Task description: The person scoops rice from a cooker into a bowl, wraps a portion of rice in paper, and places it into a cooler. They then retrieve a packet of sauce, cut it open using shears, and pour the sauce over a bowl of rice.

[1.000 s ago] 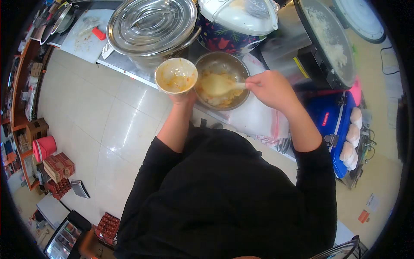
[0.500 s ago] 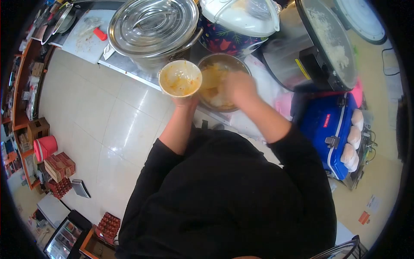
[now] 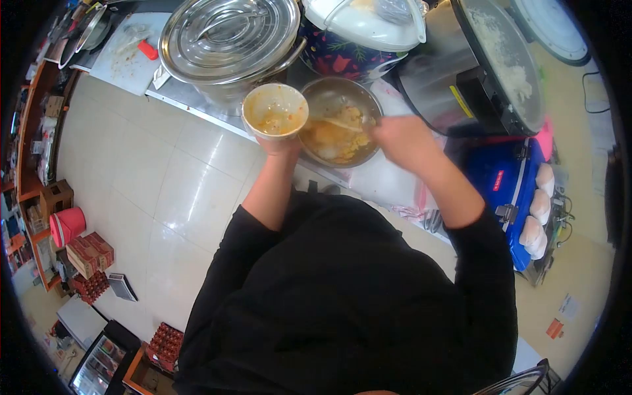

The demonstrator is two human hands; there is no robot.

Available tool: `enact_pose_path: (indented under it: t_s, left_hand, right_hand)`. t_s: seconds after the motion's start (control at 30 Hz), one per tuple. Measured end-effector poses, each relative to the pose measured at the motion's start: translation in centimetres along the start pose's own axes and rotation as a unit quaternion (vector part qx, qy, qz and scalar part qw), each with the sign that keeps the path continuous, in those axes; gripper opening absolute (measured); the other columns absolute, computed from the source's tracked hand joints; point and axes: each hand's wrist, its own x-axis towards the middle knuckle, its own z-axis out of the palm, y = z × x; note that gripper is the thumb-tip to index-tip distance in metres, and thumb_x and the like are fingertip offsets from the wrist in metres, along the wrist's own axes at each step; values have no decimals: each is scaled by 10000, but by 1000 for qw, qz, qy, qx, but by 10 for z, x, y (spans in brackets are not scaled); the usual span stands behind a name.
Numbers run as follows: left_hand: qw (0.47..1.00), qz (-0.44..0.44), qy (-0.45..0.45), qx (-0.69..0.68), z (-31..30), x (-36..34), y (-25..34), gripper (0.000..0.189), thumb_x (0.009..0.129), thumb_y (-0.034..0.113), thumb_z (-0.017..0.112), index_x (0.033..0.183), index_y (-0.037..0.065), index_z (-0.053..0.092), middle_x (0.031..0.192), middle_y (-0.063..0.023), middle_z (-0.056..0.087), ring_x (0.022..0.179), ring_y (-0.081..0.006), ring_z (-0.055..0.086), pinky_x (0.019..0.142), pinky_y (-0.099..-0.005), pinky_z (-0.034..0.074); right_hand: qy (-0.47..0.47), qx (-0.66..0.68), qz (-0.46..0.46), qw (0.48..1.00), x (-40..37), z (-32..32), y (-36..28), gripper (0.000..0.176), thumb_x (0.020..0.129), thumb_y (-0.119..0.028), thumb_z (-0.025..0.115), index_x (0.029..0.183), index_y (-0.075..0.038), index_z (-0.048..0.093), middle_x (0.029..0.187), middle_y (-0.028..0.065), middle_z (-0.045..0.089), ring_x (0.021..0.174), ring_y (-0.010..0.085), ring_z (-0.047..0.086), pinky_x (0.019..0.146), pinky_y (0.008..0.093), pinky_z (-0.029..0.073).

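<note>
A pale cup [image 3: 275, 112], its inside smeared with orange-yellow residue, is held up by my left hand [image 3: 278, 146], whose fingers are wrapped round its underside. Right beside it stands a steel bowl [image 3: 316, 92] with yellow pieces and some liquid in it. My right hand [image 3: 405, 139] is closed at the bowl's right rim on the handle of a light-coloured spoon [image 3: 339, 124]. The spoon reaches leftward over the bowl toward the cup; its far end is blurred.
A large lidded steel pot [image 3: 230, 39] stands behind the cup. Further right are a patterned pot with a white lid [image 3: 362, 29], a rice cooker [image 3: 431, 79] holding rice, and a blue case [image 3: 490, 178]. A cutting board [image 3: 122, 62] lies at the left.
My right hand has moved right, from above the bowl to its right rim, uncovering the yellow pieces. My left hand and the cup have hardly moved.
</note>
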Motion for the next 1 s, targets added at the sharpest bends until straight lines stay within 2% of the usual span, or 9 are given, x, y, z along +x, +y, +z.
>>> enact_pose_path:
  t_s: [0.13, 0.23, 0.33, 0.47, 0.57, 0.7, 0.83, 0.93, 1.0]
  left_hand:
    - [998, 39, 43, 13, 16, -10, -3, 450, 899, 441, 377, 1215, 137, 478, 1166, -60, 552, 1083, -258, 529, 911, -421, 438]
    - [999, 27, 21, 14, 8, -3, -5, 449, 898, 445, 380, 1212, 138, 472, 1165, -51, 550, 1076, -251, 532, 903, -415, 442]
    - [1000, 17, 4, 8, 8, -2, -2, 451, 895, 450, 389, 1208, 135, 472, 1168, -46, 548, 1078, -247, 530, 904, -409, 441]
    - [1000, 11, 2, 22, 13, -11, -4, 445, 896, 445, 399, 1202, 130, 477, 1167, -48, 548, 1075, -246, 532, 907, -407, 441]
    - [999, 19, 0, 26, 18, -17, -4, 435, 900, 425, 409, 1211, 128, 470, 1169, -50, 546, 1080, -245, 529, 917, -405, 438]
    - [997, 52, 11, 61, 26, -25, -15, 426, 901, 396, 430, 1231, 128, 457, 1177, -53, 543, 1097, -247, 521, 930, -404, 435]
    - [997, 50, 7, 56, 24, -20, -21, 423, 899, 387, 441, 1232, 127, 457, 1184, -55, 539, 1105, -247, 516, 928, -406, 437]
    - [998, 34, 22, 51, 28, -19, -19, 427, 899, 403, 433, 1222, 124, 464, 1183, -54, 540, 1098, -249, 521, 926, -409, 439]
    - [999, 19, 6, 45, 23, -17, -16, 435, 900, 416, 424, 1217, 121, 467, 1182, -54, 541, 1093, -252, 525, 927, -411, 438]
  right_hand:
    - [10, -21, -9, 1000, -38, 10, -54, 75, 734, -101, 542, 768, -88, 608, 689, 91, 577, 631, 264, 613, 557, 376, 498]
    - [-4, -5, 5, 1000, -37, 28, -59, 104, 729, -92, 550, 807, -93, 619, 709, 84, 589, 636, 266, 618, 568, 376, 498]
    - [58, 19, 87, 994, -38, -10, -33, 116, 741, -109, 557, 810, -84, 647, 689, 90, 604, 630, 285, 616, 590, 385, 495]
    - [-72, 165, 207, 962, -35, -66, -23, 157, 756, -129, 547, 772, -46, 679, 715, 157, 637, 669, 332, 621, 621, 424, 487]
    - [-131, 57, 247, 958, -23, -11, -26, 164, 742, -101, 535, 784, -48, 684, 747, 170, 645, 699, 329, 633, 625, 425, 497]
    - [-108, 45, 269, 956, -1, 34, -39, 160, 724, -100, 547, 775, -35, 684, 764, 167, 656, 736, 309, 650, 636, 407, 516]
    - [-80, 52, 289, 953, 11, 41, -35, 156, 728, -84, 541, 769, -22, 678, 773, 158, 661, 747, 305, 656, 640, 396, 521]
    - [-73, 25, 286, 955, 3, 16, -21, 149, 735, -75, 537, 762, -31, 677, 784, 148, 664, 737, 306, 656, 631, 395, 521]
    - [0, 18, 290, 957, -10, -18, -17, 139, 730, -84, 547, 751, -34, 676, 778, 154, 662, 725, 310, 656, 626, 400, 520]
